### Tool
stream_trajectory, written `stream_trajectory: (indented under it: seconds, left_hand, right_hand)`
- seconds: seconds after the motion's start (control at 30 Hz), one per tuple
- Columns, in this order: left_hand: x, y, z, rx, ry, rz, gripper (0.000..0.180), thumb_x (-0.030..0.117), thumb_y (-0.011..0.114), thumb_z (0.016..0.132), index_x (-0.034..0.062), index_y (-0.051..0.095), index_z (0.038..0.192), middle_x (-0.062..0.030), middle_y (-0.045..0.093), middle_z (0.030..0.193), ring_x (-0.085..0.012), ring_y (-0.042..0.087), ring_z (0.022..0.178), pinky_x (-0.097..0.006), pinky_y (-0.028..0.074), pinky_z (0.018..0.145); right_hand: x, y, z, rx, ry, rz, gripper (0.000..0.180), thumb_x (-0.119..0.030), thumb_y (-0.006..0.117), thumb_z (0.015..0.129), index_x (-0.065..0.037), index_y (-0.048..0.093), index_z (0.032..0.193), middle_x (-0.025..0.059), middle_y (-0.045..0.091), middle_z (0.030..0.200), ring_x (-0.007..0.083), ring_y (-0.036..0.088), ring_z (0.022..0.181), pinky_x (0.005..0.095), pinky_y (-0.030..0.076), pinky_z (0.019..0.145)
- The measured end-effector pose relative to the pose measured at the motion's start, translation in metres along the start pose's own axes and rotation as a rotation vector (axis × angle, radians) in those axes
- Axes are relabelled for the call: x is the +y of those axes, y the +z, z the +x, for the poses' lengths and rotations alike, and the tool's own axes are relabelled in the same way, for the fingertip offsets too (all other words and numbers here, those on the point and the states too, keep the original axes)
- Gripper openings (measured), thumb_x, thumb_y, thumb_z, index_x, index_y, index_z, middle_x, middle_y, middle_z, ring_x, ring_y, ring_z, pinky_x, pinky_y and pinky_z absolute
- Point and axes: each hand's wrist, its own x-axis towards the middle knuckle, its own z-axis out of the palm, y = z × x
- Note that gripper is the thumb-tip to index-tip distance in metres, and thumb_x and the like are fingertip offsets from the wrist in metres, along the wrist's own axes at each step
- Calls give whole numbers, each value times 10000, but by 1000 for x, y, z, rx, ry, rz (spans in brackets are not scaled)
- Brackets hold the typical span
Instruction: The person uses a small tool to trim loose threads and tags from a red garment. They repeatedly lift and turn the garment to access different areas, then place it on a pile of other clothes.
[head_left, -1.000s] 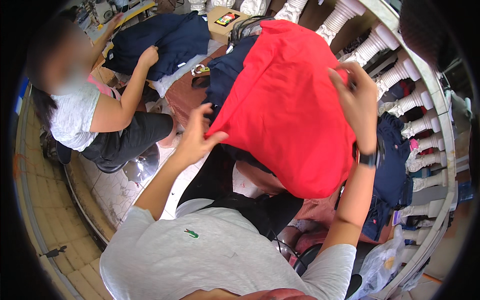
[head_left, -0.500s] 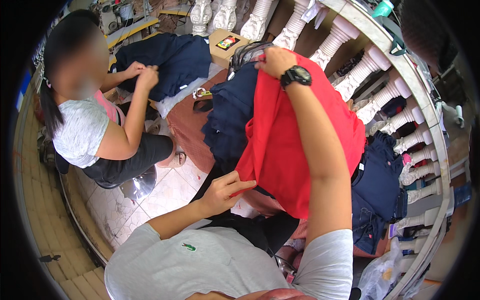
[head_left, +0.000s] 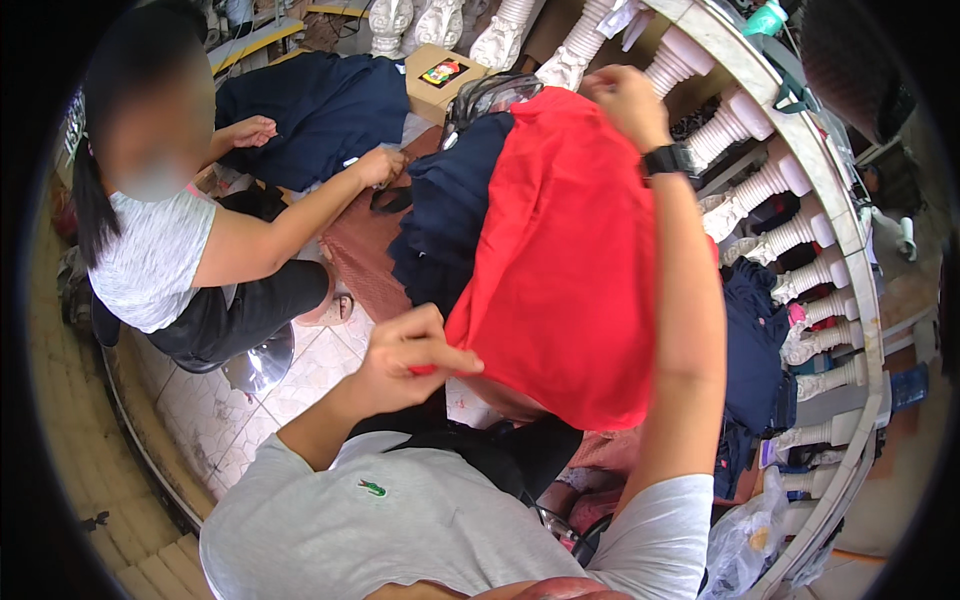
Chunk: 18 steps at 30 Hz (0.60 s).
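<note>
I hold a red garment [head_left: 570,260] stretched out in front of me. My right hand [head_left: 625,98], with a black watch on its wrist, grips the far top edge high up. My left hand [head_left: 410,350] pinches the near lower corner close to my chest. The cloth hangs between both hands and hides part of a dark navy garment [head_left: 445,220] lying behind it.
A seated person in a white top [head_left: 160,260] works on another navy garment [head_left: 320,110] spread at the left. A cardboard box [head_left: 440,75] sits beyond. White balusters [head_left: 780,235] curve along the right, with dark clothes [head_left: 755,340] and a plastic bag [head_left: 745,540] below.
My right hand has carried the garment's top edge a bit further right and my left hand has risen, taking hold of the lower corner. The seated person has reached one hand toward the cloth.
</note>
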Motion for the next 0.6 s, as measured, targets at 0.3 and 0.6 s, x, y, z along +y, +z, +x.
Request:
stream_trajectory:
  seconds: [0.3,0.6]
  left_hand:
    - [-29,-7,-18,183,-661,-55,523,-64,773,802,46,498,1232,18,497,776,-98,522,731,-255,499,742]
    - [-36,-44,13,274,-439,-25,240,-117,713,775,34,531,818,-22,521,756,-107,518,683,-258,426,650]
  right_hand:
    - [-54,116,11,-470,4,-395,253,-202,638,889,-100,759,1087,176,710,1176,310,712,1054,466,589,848]
    - [4,-89,-24,365,197,-5,251,-222,620,918,-1,689,1015,185,706,908,289,668,807,391,523,730]
